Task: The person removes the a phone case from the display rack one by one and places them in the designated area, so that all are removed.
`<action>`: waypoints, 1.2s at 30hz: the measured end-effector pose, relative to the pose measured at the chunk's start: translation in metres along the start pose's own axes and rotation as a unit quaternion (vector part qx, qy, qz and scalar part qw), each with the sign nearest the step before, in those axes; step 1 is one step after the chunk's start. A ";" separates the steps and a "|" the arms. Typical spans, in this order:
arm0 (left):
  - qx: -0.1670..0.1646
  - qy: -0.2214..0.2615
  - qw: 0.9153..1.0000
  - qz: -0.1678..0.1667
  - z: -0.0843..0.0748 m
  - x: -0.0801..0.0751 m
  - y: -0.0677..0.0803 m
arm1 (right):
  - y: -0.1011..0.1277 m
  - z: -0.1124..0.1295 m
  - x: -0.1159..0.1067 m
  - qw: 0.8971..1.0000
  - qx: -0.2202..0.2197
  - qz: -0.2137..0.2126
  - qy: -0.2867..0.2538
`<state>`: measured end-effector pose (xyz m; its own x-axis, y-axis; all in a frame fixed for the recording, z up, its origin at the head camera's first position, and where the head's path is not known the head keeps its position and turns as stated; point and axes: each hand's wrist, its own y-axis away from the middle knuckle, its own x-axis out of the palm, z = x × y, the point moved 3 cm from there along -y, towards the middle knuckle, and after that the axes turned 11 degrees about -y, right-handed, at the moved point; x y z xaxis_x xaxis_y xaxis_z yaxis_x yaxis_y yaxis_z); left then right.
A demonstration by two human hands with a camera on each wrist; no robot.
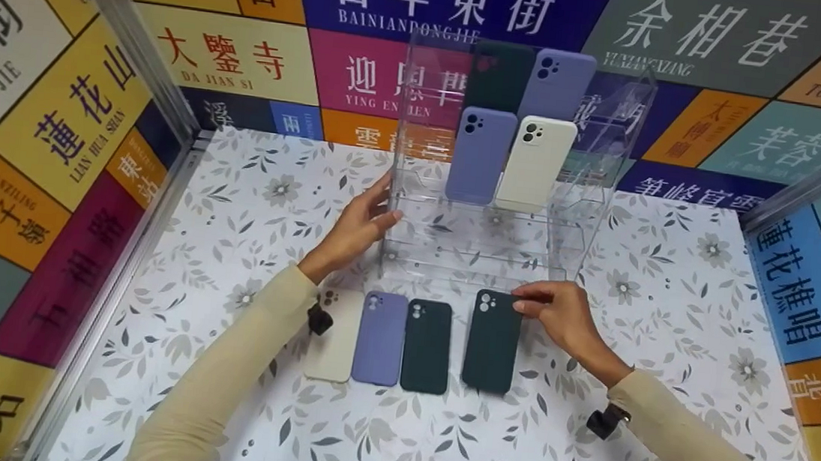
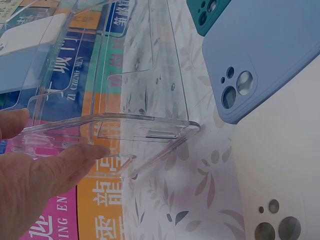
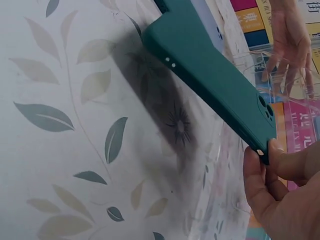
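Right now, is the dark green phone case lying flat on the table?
No: the right hand lifts the dark green case at its camera end, tilted.

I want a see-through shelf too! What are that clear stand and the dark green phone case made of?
The clear tiered display stand looks like glossy acrylic or hard plastic: the wall signs show straight through it. The dark green phone case pinched by the right hand looks like matte, soft silicone, with no shine.

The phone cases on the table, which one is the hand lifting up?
The dark green case farthest right, apart from the row. The right hand pinches its camera end, and the right wrist view shows that end tilted off the table. The other three lie flat.
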<state>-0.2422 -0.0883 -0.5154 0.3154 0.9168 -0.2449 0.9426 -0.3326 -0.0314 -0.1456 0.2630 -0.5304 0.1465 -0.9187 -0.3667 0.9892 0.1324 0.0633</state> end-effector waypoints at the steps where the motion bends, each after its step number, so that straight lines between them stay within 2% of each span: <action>1: 0.000 -0.001 1.000 0.000 0.000 0.000 0.000 | 0.000 -0.002 0.001 1.000 0.007 0.002 -0.003; 9: 0.004 0.001 1.000 -0.003 -0.001 0.000 -0.001 | 0.001 -0.017 0.012 0.999 0.039 0.016 -0.026; 24: 0.004 0.007 1.000 -0.002 0.000 0.000 -0.001 | -0.003 -0.029 0.028 0.999 0.029 0.029 -0.014; 36: -0.003 0.012 1.000 0.007 0.001 0.001 -0.001 | -0.006 -0.033 0.038 0.999 0.043 0.016 -0.017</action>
<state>-0.2426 -0.0878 -0.5168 0.3301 0.9173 -0.2227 0.9390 -0.3432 -0.0220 -0.1458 0.2391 -0.5751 0.1762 -0.9271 -0.3307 0.9793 0.1311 0.1543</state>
